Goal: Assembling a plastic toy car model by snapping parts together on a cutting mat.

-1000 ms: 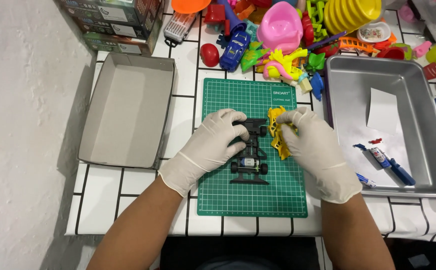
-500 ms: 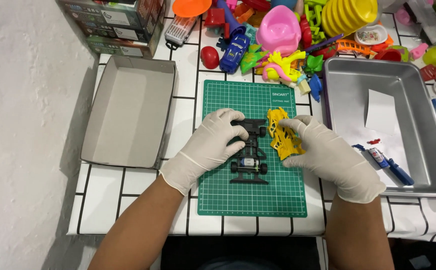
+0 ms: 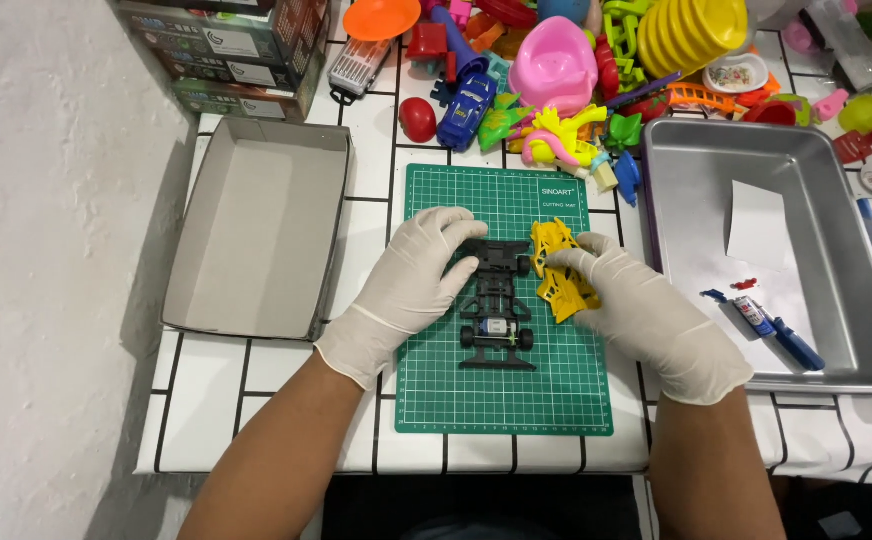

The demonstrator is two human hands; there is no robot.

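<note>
A black toy car chassis [image 3: 497, 310] with small wheels lies lengthwise on a green cutting mat [image 3: 506, 400]. My left hand [image 3: 418, 275], in a white glove, rests its fingers on the chassis's far end. My right hand [image 3: 636, 310], also gloved, grips the yellow car body shell [image 3: 559, 268], which sits tilted just to the right of the chassis, touching the mat.
An empty grey cardboard box [image 3: 256, 230] stands left of the mat. A metal tray [image 3: 836, 250] on the right holds a white paper, a blue screwdriver [image 3: 781, 335] and small parts. Several colourful plastic toys [image 3: 556, 70] crowd the back of the white tiled table.
My right hand has drawn the yellow shell slightly to the right and nearer, away from the chassis. My left hand stays on the chassis's far end.
</note>
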